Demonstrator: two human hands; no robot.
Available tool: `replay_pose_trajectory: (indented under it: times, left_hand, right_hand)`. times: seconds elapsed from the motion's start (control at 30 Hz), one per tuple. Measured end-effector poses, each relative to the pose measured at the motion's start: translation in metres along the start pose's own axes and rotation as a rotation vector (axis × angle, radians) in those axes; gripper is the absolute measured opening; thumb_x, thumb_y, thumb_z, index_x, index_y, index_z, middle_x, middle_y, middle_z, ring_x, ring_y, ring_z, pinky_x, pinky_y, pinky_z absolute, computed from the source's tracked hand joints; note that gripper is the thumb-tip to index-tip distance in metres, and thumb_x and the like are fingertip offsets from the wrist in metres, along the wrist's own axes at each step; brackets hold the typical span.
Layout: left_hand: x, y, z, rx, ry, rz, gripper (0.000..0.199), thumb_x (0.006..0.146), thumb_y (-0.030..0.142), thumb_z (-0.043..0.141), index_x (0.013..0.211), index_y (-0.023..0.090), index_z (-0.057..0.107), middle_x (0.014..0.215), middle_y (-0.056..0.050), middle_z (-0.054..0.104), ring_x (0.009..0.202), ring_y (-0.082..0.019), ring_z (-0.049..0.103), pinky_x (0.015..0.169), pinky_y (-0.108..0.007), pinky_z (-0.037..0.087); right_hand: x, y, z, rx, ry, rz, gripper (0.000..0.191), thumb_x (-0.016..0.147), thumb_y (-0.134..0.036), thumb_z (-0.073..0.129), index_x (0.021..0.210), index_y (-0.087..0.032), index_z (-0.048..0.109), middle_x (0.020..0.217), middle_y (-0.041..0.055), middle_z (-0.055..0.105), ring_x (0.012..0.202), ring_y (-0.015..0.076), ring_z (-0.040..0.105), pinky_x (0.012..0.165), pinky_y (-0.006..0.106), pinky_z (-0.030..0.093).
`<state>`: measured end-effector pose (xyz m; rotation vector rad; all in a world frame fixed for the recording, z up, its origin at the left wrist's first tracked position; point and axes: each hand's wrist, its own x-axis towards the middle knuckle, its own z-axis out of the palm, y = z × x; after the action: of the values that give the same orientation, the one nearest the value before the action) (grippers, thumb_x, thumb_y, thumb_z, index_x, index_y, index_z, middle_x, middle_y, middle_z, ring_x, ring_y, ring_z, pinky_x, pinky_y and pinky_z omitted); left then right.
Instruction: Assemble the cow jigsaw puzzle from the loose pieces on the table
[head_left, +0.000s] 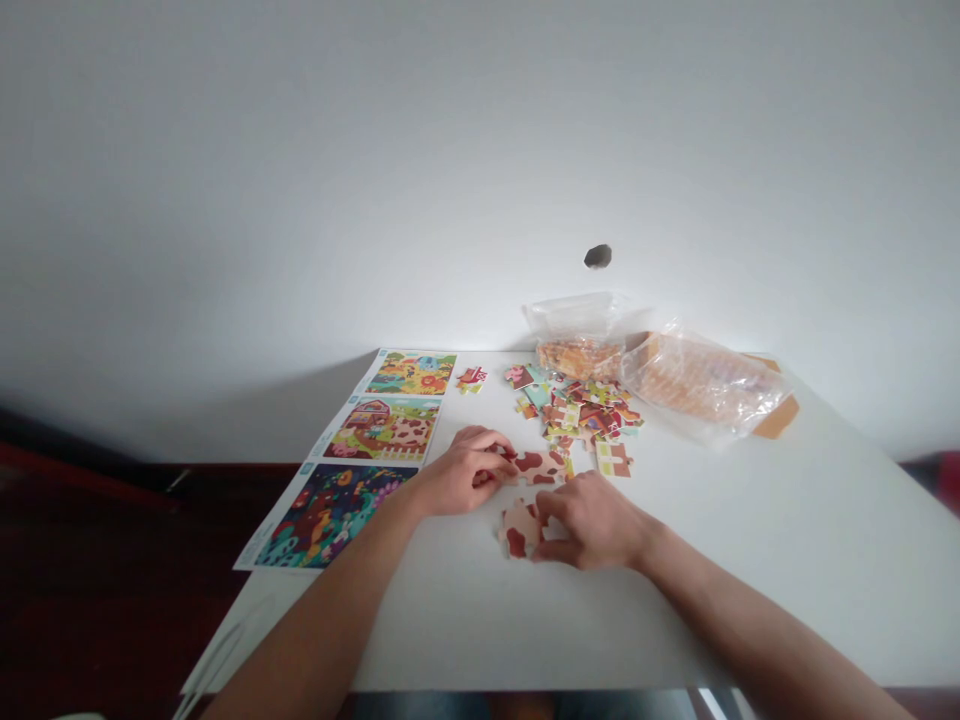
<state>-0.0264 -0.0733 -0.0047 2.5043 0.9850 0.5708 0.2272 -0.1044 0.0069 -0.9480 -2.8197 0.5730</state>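
My left hand (474, 470) has its fingers curled and pinched at the left end of a cow-patterned puzzle strip (541, 466), cream with brown patches, lying on the white table. Just below that strip, my right hand (592, 520) grips the right side of a second cow-patterned puzzle piece (519, 527) between thumb and fingers. This lower piece sits apart from the strip, with a narrow gap between them. Fingers cover part of each one. Beyond my hands lies a loose heap of puzzle pieces (592, 412) in mixed colours.
A picture sheet (319, 455) with three printed scenes lies at the left. A red puzzle piece (471, 379) rests beside it. Along the back are a clear bag of puzzle pieces (579, 355) and another plastic bag (705, 380) over orange card. A wall stands behind the table (750, 540).
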Motion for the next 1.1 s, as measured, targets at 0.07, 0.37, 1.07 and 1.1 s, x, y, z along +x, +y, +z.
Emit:
replay_pose_trajectory:
  times: [0.07,0.37,1.07,1.1]
  left_hand:
    - [0.0,0.0,0.0,-0.002,0.003,-0.001,0.02,0.086,0.015,0.063,0.099,0.026,0.075,0.113,-0.005,0.062,0.108,-0.02,0.054,0.102,-0.035,0.04]
    - [0.0,0.002,0.0,0.037,0.001,-0.008,0.021,0.086,0.016,0.063,0.1,0.026,0.075,0.112,-0.005,0.062,0.108,-0.021,0.054,0.101,-0.036,0.041]
    - [0.002,0.007,-0.001,0.053,-0.028,-0.002,0.023,0.083,0.016,0.063,0.105,0.022,0.07,0.113,-0.006,0.062,0.107,-0.022,0.054,0.101,-0.038,0.039]
    - [0.002,0.007,-0.001,0.052,-0.023,-0.003,0.024,0.083,0.016,0.063,0.105,0.022,0.069,0.113,-0.006,0.062,0.107,-0.023,0.054,0.101,-0.039,0.039]
  right_hand:
    - [0.002,0.003,0.004,0.009,0.008,0.011,0.04,0.085,-0.06,0.063,0.088,-0.021,0.07,0.073,0.003,0.071,0.065,0.0185,0.064,0.057,0.027,0.029]
    - [-0.006,0.015,-0.013,-0.072,0.0,0.161,0.064,0.073,-0.068,0.069,0.119,-0.024,0.061,0.077,0.004,0.072,0.07,0.0257,0.067,0.058,0.027,0.03]
    - [0.004,0.003,-0.004,0.08,0.027,0.164,0.053,0.083,-0.055,0.063,0.124,-0.023,0.052,0.083,0.0015,0.072,0.073,0.0206,0.066,0.064,0.027,0.036]
    - [0.005,0.003,-0.004,0.063,0.03,0.166,0.053,0.083,-0.056,0.063,0.124,-0.023,0.052,0.084,0.002,0.072,0.073,0.0212,0.066,0.063,0.027,0.036]
